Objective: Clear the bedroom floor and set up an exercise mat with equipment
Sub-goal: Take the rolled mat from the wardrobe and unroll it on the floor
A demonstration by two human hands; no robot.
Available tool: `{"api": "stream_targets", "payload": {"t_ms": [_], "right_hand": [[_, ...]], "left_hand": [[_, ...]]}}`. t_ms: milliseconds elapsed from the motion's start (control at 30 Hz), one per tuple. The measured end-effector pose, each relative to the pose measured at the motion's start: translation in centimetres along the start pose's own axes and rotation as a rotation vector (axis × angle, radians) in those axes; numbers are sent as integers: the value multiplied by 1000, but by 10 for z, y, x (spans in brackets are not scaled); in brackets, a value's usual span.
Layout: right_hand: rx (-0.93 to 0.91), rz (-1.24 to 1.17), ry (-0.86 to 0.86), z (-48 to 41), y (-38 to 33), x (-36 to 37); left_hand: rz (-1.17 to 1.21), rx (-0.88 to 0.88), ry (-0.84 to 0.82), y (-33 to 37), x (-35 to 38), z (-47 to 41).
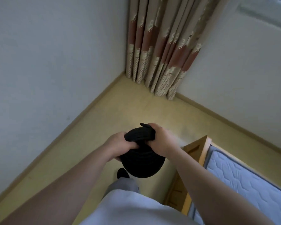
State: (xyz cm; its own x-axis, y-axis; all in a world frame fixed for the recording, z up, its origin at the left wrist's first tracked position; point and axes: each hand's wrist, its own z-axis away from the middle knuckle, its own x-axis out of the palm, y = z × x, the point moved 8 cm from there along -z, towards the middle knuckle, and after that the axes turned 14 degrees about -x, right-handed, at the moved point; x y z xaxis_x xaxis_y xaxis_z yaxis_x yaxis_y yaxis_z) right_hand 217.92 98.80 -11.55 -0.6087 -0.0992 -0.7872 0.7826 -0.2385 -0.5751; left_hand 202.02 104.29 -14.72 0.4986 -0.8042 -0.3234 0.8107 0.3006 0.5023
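A rolled black exercise mat [142,164] stands on end in front of me, its spiral end facing the camera, above the yellowish floor [120,114]. My left hand [118,143] grips the roll's left side with curled fingers. My right hand [161,140] grips the right side, where the mat's loose outer edge sticks up beside its fingers. The lower length of the roll is hidden behind its own top end.
A wooden bed frame [199,148] with a pale blue mattress [243,184] fills the lower right. White walls meet in a corner where a patterned curtain [161,51] hangs to the floor. My dark foot [122,173] shows below the roll.
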Motion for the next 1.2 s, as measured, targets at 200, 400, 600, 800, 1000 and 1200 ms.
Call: {"api": "stream_targets", "payload": {"t_ms": [200, 400, 600, 800, 1000, 1200], "right_hand": [[38, 34, -197, -91, 36, -24], [-55, 109, -404, -171, 61, -15], [-168, 206, -696, -238, 98, 19], [-325, 255, -764, -315, 133, 50], [-369, 82, -532, -356, 185, 42], [-330, -106, -360, -378, 277, 78]], "left_hand": [[142, -105, -43, 48, -11, -60], [278, -218, 49, 68, -17, -110], [367, -351, 252, 69, -5, -168], [430, -388, 460, 81, -5, -232], [237, -287, 701, 105, -1, -291], [95, -230, 835, 107, 55, -373]]}}
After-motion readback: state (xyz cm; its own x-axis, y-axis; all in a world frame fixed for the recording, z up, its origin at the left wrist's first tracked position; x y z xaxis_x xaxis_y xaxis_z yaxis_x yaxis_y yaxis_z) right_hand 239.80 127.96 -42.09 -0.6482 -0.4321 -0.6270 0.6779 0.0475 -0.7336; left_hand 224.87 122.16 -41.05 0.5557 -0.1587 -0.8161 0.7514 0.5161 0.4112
